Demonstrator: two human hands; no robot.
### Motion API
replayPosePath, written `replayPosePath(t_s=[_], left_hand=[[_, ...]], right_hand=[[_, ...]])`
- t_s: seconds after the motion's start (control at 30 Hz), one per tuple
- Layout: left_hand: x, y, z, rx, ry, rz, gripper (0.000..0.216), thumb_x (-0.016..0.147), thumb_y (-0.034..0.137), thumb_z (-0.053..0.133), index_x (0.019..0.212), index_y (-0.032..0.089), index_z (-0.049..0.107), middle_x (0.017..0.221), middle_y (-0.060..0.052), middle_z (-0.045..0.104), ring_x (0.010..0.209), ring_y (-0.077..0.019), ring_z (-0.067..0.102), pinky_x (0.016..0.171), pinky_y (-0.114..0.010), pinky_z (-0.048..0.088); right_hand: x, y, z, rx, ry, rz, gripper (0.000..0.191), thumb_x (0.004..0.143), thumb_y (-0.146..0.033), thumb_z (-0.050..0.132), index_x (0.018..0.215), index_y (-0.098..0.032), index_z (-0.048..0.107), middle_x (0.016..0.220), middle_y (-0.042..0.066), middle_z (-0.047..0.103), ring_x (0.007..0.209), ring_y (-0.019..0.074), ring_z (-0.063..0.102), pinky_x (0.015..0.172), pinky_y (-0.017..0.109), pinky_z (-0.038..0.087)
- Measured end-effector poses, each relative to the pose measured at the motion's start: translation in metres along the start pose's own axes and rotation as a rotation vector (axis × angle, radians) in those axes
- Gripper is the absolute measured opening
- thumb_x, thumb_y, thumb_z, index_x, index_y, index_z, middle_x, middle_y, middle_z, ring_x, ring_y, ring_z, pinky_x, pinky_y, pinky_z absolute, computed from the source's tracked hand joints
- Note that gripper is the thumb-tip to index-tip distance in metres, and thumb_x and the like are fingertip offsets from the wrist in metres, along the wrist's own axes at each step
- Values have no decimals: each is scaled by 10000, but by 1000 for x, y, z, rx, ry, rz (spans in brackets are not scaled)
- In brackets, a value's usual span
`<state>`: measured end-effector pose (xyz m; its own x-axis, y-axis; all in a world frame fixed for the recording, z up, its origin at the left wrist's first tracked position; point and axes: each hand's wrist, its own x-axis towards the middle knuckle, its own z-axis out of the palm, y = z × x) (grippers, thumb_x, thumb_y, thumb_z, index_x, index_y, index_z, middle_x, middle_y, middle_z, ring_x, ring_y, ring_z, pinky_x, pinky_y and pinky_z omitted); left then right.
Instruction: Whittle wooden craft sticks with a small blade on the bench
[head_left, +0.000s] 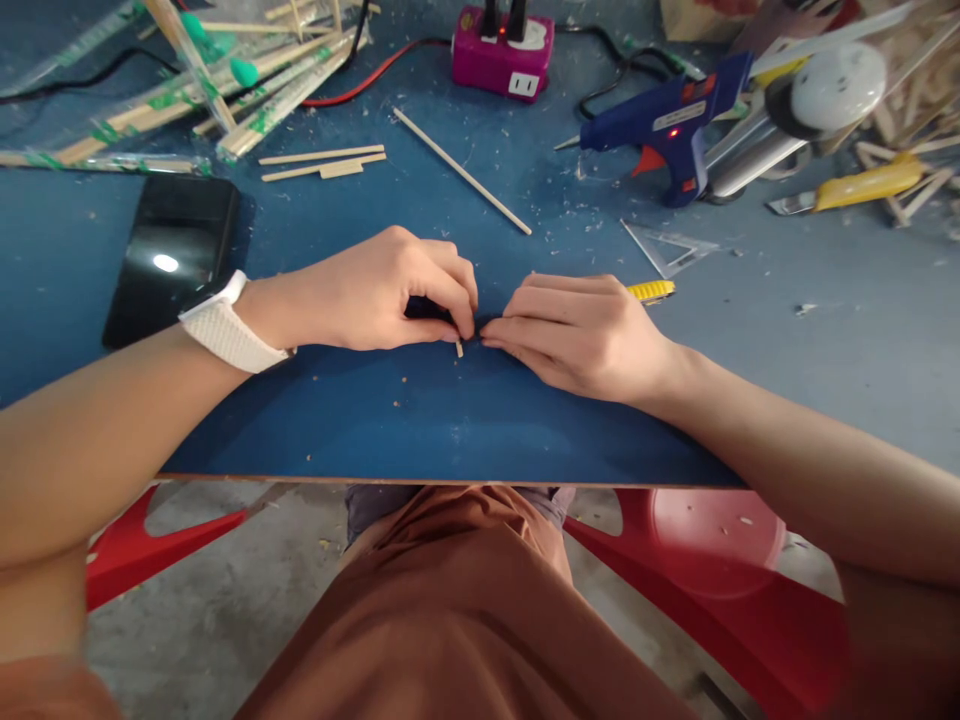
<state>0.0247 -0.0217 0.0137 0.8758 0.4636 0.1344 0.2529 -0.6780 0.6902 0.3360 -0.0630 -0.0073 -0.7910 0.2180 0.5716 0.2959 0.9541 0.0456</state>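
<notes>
My left hand (416, 290) is closed in a pinch just above the blue table. A short piece of wooden stick (460, 349) pokes out below its thumb and fingertip. Close beside it, my right hand (577, 330) is also closed, its fingertips pressed together and nearly meeting the left ones. What those fingers hold is hidden. Behind the right hand's knuckles shows the end of a yellow ribbed handle (651, 291); whether it is gripped or lying on the table I cannot tell. A single thin wooden stick (461, 170) lies beyond both hands.
Cut sticks (322, 160) and a black phone (172, 260) lie left; wrapped sticks (277, 90) lie behind. A purple power adapter (502, 55) stands at the back. Rightward are a blue glue gun (660, 125), a clear set square (667, 248) and a yellow cutter (862, 188).
</notes>
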Motion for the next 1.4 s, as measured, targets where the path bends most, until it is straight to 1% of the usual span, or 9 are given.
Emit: replayPosePath(t_s=[0.23, 0.37, 0.53, 0.6, 0.77, 0.87, 0.97, 1.1, 1.4], left_hand=[[0, 1, 0, 3, 2, 2, 249, 1188, 377, 753, 1110, 355, 988, 1234, -34, 968, 1142, -257, 869, 1084, -390, 644], [2, 0, 0, 4, -6, 4, 252, 1177, 380, 755, 1081, 349, 985, 1202, -39, 971, 1124, -256, 869, 1069, -390, 648], [2, -2, 0, 5, -4, 4, 262, 1185, 372, 757, 1069, 348, 991, 1192, -43, 977, 1110, -257, 880, 1066, -387, 659], [1, -2, 0, 0, -3, 13, 258, 1186, 366, 764, 1061, 344, 989, 1193, -46, 978, 1100, -259, 881, 1063, -391, 663], [2, -2, -1, 1, 3, 4, 266, 1183, 378, 758, 1062, 355, 995, 1179, -36, 978, 1106, -251, 879, 1047, -381, 662], [2, -1, -1, -3, 0, 7, 269, 1195, 390, 762, 1066, 357, 995, 1189, -40, 977, 1115, -263, 880, 1066, -399, 665], [1, -2, -1, -6, -7, -1, 277, 1214, 422, 759, 1084, 363, 997, 1210, -44, 975, 1129, -274, 883, 1098, -415, 670], [0, -1, -2, 5, -12, -15, 300, 1226, 455, 739, 1102, 370, 999, 1203, -35, 965, 1120, -253, 878, 1107, -397, 673], [0, -1, -1, -4, -20, -7, 283, 1240, 449, 742, 1114, 362, 979, 1232, -23, 956, 1150, -260, 872, 1110, -392, 642]], right_hand=[[-6, 1, 4, 12, -26, 3, 188, 1305, -173, 668, 1254, -201, 847, 1038, 21, 825, 915, 181, 759, 770, 335, 635], [-5, 0, 4, -12, 4, -31, 172, 1298, -151, 673, 1237, -184, 831, 1032, 28, 829, 908, 180, 759, 761, 330, 642], [-5, 1, 5, -55, -5, -79, 176, 1303, -151, 670, 1219, -194, 820, 1005, 20, 798, 897, 178, 741, 731, 321, 591], [-6, 2, 5, -27, -17, -72, 154, 1296, -161, 681, 1249, -199, 823, 1019, 23, 797, 924, 188, 750, 739, 326, 585], [-5, 1, 7, 2, -6, -33, 179, 1304, -154, 658, 1268, -197, 829, 1045, 27, 827, 924, 182, 768, 772, 330, 638], [-4, 0, 7, 19, 10, -27, 164, 1298, -142, 678, 1242, -175, 829, 1035, 32, 831, 916, 179, 768, 756, 324, 629], [-5, 0, 6, 49, -1, -18, 145, 1278, -129, 705, 1279, -166, 845, 1054, 39, 831, 956, 190, 776, 779, 330, 623], [-7, 1, 6, 71, -17, -13, 145, 1261, -130, 726, 1320, -165, 854, 1093, 49, 832, 992, 199, 777, 818, 342, 633], [-6, 1, 6, 19, -7, -17, 147, 1295, -171, 688, 1287, -200, 832, 1068, 28, 834, 939, 184, 772, 767, 335, 633]])
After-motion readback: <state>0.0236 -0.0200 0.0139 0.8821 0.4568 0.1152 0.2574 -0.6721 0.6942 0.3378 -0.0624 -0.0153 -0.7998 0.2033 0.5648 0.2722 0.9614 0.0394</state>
